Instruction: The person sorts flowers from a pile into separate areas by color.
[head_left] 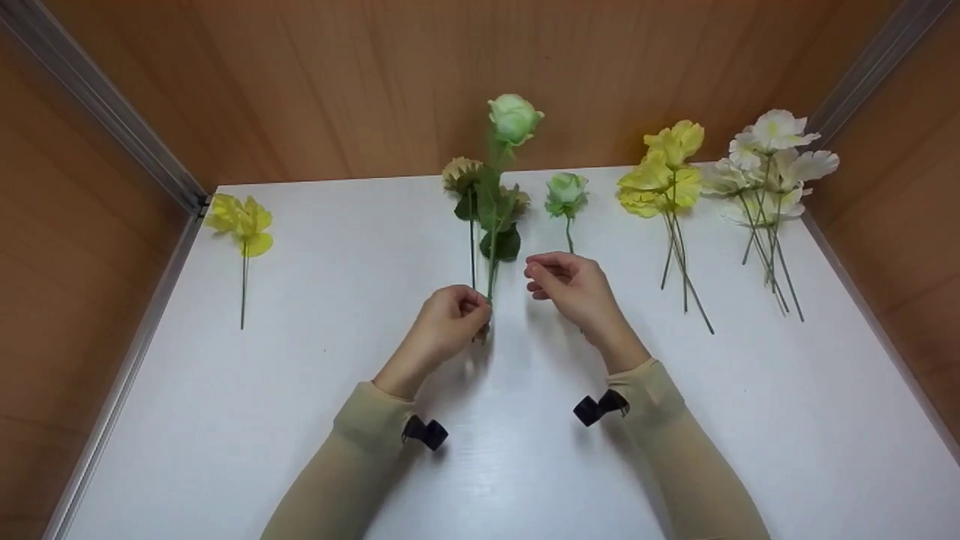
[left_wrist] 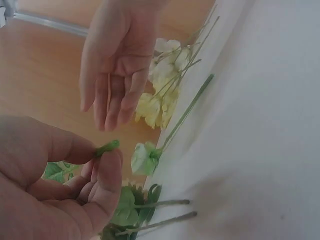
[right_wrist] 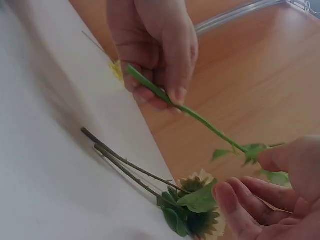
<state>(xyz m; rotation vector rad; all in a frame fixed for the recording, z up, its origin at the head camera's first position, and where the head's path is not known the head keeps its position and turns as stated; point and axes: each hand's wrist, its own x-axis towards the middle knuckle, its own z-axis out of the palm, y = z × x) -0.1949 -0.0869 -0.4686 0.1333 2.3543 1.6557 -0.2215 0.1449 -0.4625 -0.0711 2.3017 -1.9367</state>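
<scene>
Here the left hand (head_left: 450,319) pinches the lower end of a pale green rose stem (head_left: 493,266) between thumb and curled fingers, and the rose bud (head_left: 514,118) stands up above the hand, over the far edge of the white table (head_left: 300,420). The right hand (head_left: 570,285) floats just beside the stem with loosely bent fingers, holding nothing. Under the raised stem lie two brownish flowers (head_left: 463,174) with thin dark stems and smooth leaves. Beyond the right hand lies a small green rose (head_left: 566,193), then further right yellow flowers (head_left: 664,172) and white flowers (head_left: 772,161), thin-stemmed and papery. Far left of the left hand lies a single yellow flower (head_left: 241,219).
</scene>
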